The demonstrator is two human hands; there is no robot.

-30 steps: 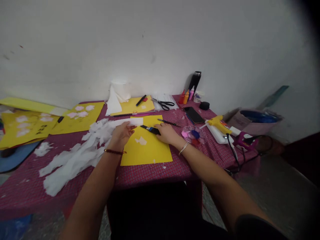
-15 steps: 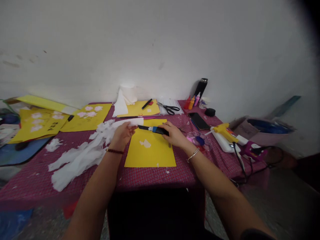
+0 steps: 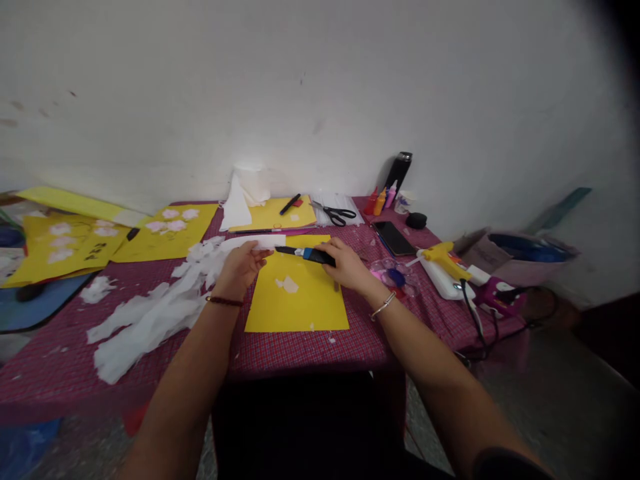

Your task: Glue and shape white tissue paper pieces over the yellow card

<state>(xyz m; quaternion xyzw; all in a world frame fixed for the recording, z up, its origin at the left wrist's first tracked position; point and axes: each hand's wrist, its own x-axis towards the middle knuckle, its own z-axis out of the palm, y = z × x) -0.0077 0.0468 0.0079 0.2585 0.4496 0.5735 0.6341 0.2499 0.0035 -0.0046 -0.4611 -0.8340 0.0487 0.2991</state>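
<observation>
My left hand (image 3: 243, 265) pinches a strip of white tissue paper (image 3: 255, 241) at the upper left edge of a yellow sheet (image 3: 298, 291) on the red checked tablecloth (image 3: 310, 343). A black and blue brush-like tool (image 3: 305, 253) is gripped in my right hand (image 3: 346, 264), and its dark tip points left toward the tissue strip. A small white scrap (image 3: 287, 285) lies on the yellow sheet below both hands.
Torn white tissue (image 3: 150, 310) trails left. Yellow sheets with pale flowers (image 3: 165, 230), scissors (image 3: 336, 213), a phone (image 3: 394, 237), paint bottles (image 3: 381, 198), a black flask (image 3: 400, 170), a paint palette (image 3: 395, 275) and a yellow glue gun (image 3: 444, 257) surround the work. The wall is just behind.
My right hand lifted the brush-like tool off the yellow sheet and brought its tip up toward the tissue strip. My left hand kept its pinch on the strip. The view shifted slightly.
</observation>
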